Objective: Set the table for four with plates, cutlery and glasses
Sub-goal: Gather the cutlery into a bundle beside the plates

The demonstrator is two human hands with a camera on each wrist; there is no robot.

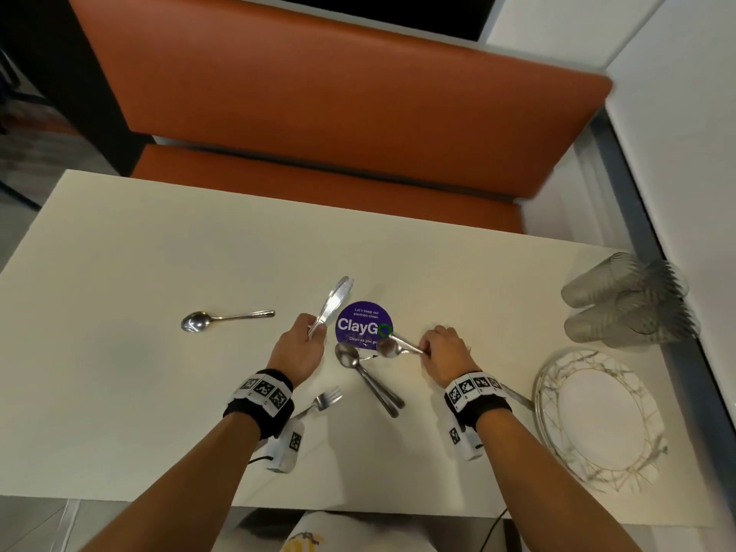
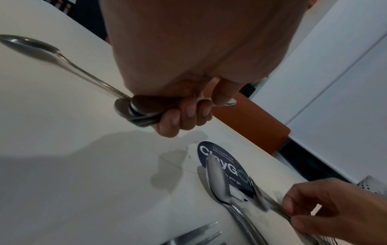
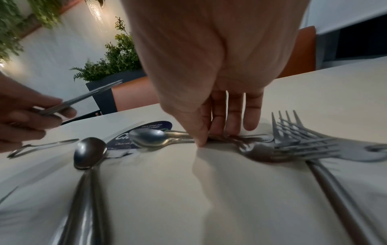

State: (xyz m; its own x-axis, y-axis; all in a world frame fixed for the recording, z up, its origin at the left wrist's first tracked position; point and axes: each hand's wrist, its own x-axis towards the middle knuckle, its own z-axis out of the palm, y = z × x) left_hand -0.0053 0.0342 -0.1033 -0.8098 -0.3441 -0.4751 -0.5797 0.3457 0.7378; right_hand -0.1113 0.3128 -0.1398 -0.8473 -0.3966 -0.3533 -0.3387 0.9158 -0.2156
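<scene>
My left hand (image 1: 312,332) grips a bundle of table knives (image 1: 334,300) by their handles, blades pointing up and away over the white table (image 1: 119,272); the fist shows in the left wrist view (image 2: 184,119). My right hand (image 1: 426,350) pinches the handle of a spoon (image 1: 392,346) lying by the purple ClayGo sticker (image 1: 360,322), thumb and fingers low on the table (image 3: 201,139). Two more spoons (image 1: 370,376) lie together between my hands. A single spoon (image 1: 223,318) lies to the left, and a fork (image 1: 322,402) sits near my left wrist.
A stack of white plates (image 1: 597,420) with a marbled rim stands at the right front. Several clear tumblers (image 1: 629,304) lie stacked behind it at the table's right edge. Several forks (image 3: 303,140) lie under my right wrist. An orange bench (image 1: 338,93) runs along the far side.
</scene>
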